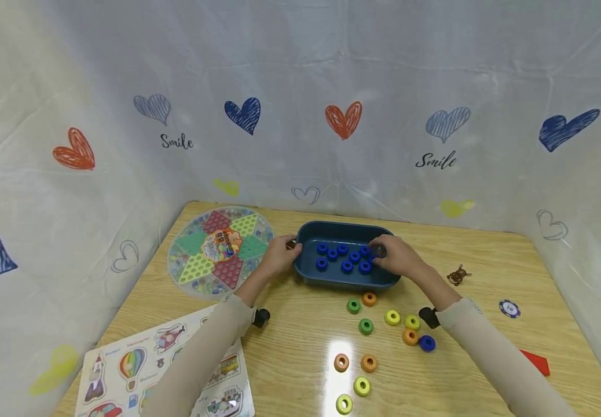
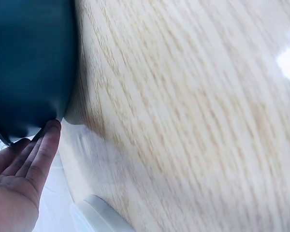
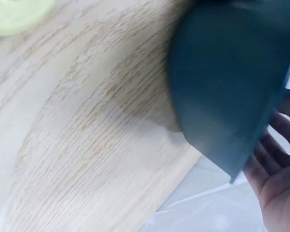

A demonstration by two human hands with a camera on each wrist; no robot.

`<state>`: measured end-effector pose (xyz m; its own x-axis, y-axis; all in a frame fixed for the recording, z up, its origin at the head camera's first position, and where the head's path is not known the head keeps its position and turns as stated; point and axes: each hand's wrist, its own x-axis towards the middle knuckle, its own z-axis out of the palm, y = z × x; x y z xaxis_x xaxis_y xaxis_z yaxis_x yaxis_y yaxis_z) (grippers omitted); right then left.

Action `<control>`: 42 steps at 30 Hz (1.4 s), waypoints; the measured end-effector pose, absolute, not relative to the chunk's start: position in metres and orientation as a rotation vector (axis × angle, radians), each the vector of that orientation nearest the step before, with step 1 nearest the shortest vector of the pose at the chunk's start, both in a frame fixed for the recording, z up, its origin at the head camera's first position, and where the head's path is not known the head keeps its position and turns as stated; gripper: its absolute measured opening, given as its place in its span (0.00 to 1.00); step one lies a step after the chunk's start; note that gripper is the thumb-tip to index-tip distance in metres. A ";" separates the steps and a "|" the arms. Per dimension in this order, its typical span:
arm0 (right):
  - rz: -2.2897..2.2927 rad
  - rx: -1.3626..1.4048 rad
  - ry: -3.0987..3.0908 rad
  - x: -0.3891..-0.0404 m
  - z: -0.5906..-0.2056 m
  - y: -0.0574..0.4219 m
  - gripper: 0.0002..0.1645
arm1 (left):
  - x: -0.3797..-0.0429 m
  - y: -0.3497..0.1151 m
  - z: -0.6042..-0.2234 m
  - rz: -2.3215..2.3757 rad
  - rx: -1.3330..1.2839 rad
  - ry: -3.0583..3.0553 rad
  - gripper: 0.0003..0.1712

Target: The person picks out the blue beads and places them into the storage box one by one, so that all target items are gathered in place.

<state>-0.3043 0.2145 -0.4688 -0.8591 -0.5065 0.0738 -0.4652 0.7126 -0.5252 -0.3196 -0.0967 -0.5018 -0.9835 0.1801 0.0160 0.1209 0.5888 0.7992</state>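
A dark blue-green tray (image 1: 350, 284) stands on the wooden table with several small blue rings (image 1: 347, 267) inside it. At its left end my left hand (image 1: 279, 255) grips the rim, and the left wrist view shows fingers (image 2: 44, 150) against the outer wall. My right hand (image 1: 399, 256) reaches over the right end, thumb and fingertips close together inside around a blue ring that they largely cover. In the right wrist view that hand (image 3: 280, 186) is partly behind the tray wall (image 3: 227, 82), which hides its fingertips.
Loose green (image 1: 365, 326), orange (image 1: 369, 363), yellow (image 1: 362, 386) and blue rings (image 1: 427, 343) lie nearer me. A round star-patterned game board (image 1: 194, 269) and a picture puzzle board (image 1: 165, 370) are at left. A brown figurine (image 1: 458, 275), poker chip (image 1: 509, 308) and red piece (image 1: 536, 362) lie right.
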 end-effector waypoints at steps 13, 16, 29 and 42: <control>-1.196 -0.691 2.757 -0.255 -0.452 0.249 0.16 | -0.319 -0.098 -0.503 1.371 0.287 2.761 0.18; -1.199 -0.650 2.788 -0.235 -0.451 0.263 0.13 | -0.318 -0.096 -0.502 1.369 0.316 2.760 0.17; -1.251 -0.549 2.464 -0.160 -0.482 0.303 0.13 | -0.317 -0.094 -0.505 1.375 0.304 2.764 0.18; -1.252 -0.630 2.514 -0.140 -0.510 0.307 0.19 | -0.317 -0.096 -0.502 1.377 0.298 2.773 0.18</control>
